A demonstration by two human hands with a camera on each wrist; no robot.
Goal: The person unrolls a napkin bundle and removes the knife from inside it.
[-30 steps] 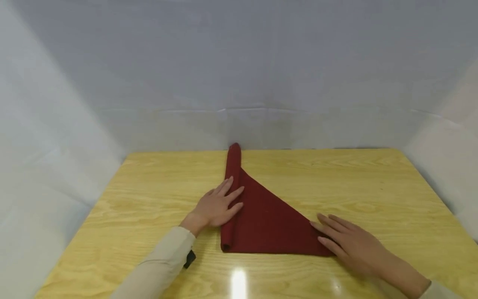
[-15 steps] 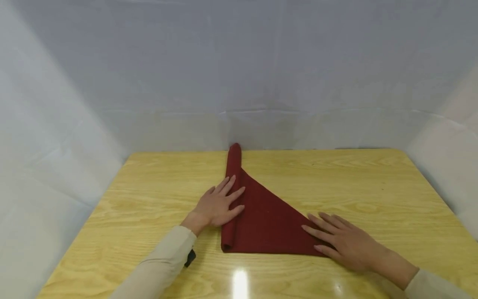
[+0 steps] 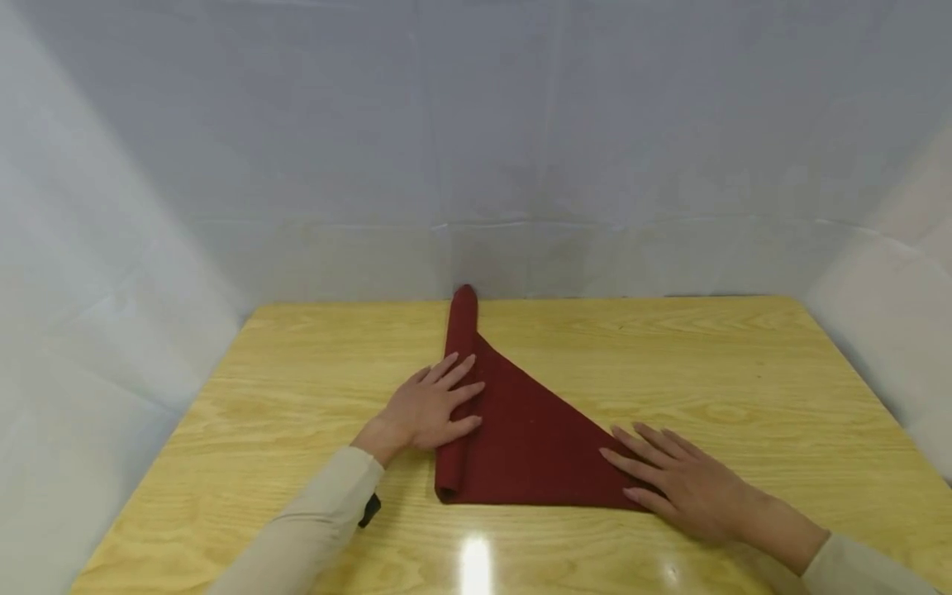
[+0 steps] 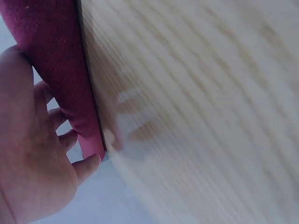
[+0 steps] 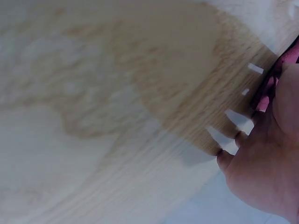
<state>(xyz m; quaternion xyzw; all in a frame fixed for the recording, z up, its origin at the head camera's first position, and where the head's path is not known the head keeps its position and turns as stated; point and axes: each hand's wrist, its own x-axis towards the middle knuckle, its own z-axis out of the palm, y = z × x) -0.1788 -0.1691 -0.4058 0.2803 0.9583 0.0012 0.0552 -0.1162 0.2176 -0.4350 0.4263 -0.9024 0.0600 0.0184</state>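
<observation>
A dark red cloth [image 3: 531, 438] lies on the wooden table, its left side rolled into a long tube [image 3: 463, 322] that points away from me. The flat part narrows to a corner at the right. My left hand [image 3: 426, 411] rests across the roll with spread, fairly straight fingers; the left wrist view shows its fingertips along the red roll [image 4: 70, 79]. On the cloth's right corner lies my right hand [image 3: 695, 487], fingers extended and slightly apart, covering the tip. In the right wrist view a bit of red cloth [image 5: 292, 56] shows beside that hand.
The wooden table [image 3: 744, 364] meets a grey-white sheet [image 3: 506, 149] hanging at the back, with more sheeting at both sides. The roll's far end reaches the table's back edge. A small black object [image 3: 369, 511] shows under the left sleeve.
My right hand has slid slightly left onto the cloth's corner, then stayed there. The left hand remains on the roll, which has shifted very slightly left in view.
</observation>
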